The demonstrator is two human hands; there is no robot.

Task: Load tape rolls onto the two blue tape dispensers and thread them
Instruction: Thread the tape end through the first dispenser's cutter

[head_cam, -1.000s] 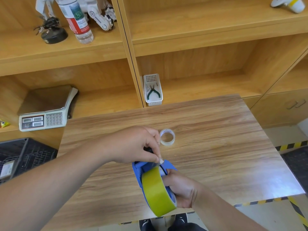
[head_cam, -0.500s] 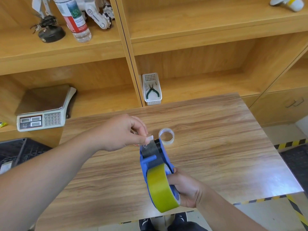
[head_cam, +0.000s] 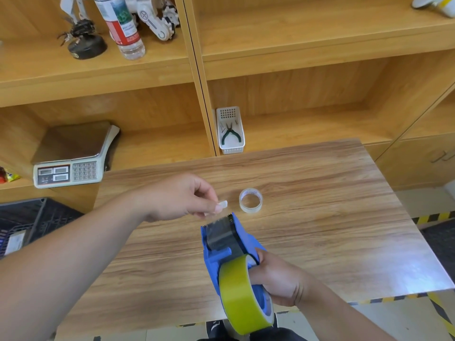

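The right hand (head_cam: pixel 278 279) grips the blue plastic tape dispenser (head_cam: pixel 221 244) carrying the yellow-green tape roll (head_cam: pixel 240 296) at lower centre. The left hand (head_cam: pixel 177 198) pinches the clear tape end (head_cam: pixel 222 205) between its fingers (head_cam: pixel 209 193).

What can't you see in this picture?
- Head view: the dispenser handle, hidden inside the right hand.
- The second blue dispenser: nowhere in frame.
- The print inside the small clear roll: too small to read.
- The bottle top: cut off by the upper edge.
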